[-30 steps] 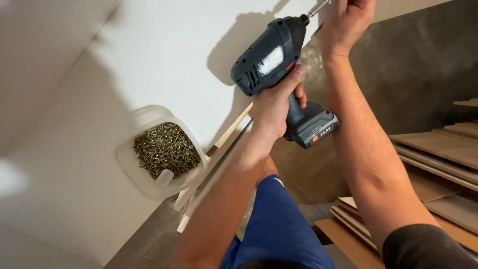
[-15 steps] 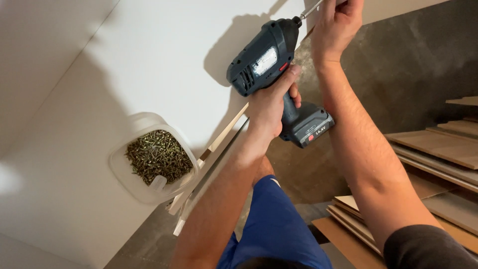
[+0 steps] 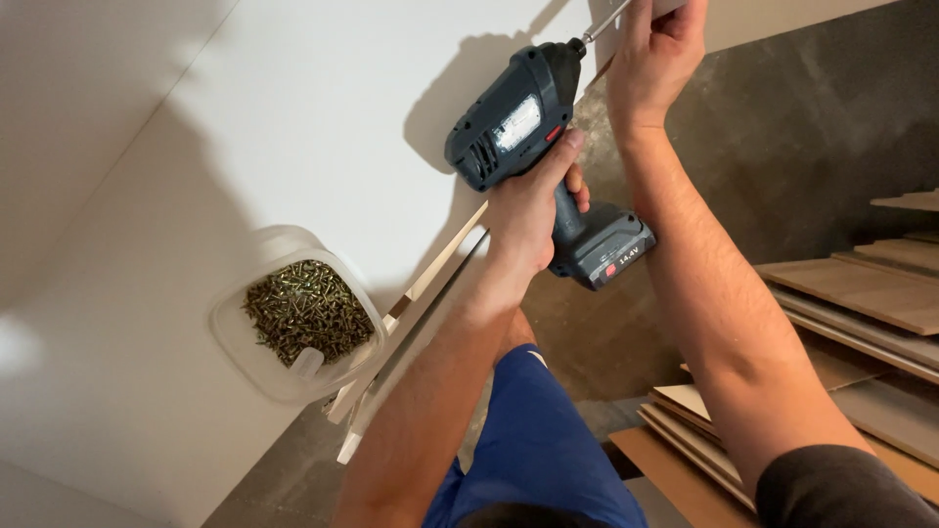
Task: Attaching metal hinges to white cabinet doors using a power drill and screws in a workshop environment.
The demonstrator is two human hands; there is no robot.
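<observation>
My left hand [image 3: 533, 210] grips the handle of a dark blue cordless drill [image 3: 509, 127], which has a battery pack at its base. Its bit [image 3: 606, 22] points up and right toward the edge of a large white panel [image 3: 245, 147]. My right hand [image 3: 650, 64] is at the top of the view, with its fingers closed at the panel's edge right by the bit's tip. I cannot make out what those fingers pinch. A clear plastic tub of brass-coloured screws [image 3: 303, 313] rests on the panel, left of my left forearm.
Light wooden strips [image 3: 430, 274] run along the panel's lower edge. Stacked wooden boards [image 3: 861, 293] lie on the grey floor [image 3: 782, 147] at the right, with more boards [image 3: 685, 440] near my blue-clad knee [image 3: 533, 440].
The whole view has drifted slightly left and down. Both hands keep the same hold, and the drill stays at the panel's edge.
</observation>
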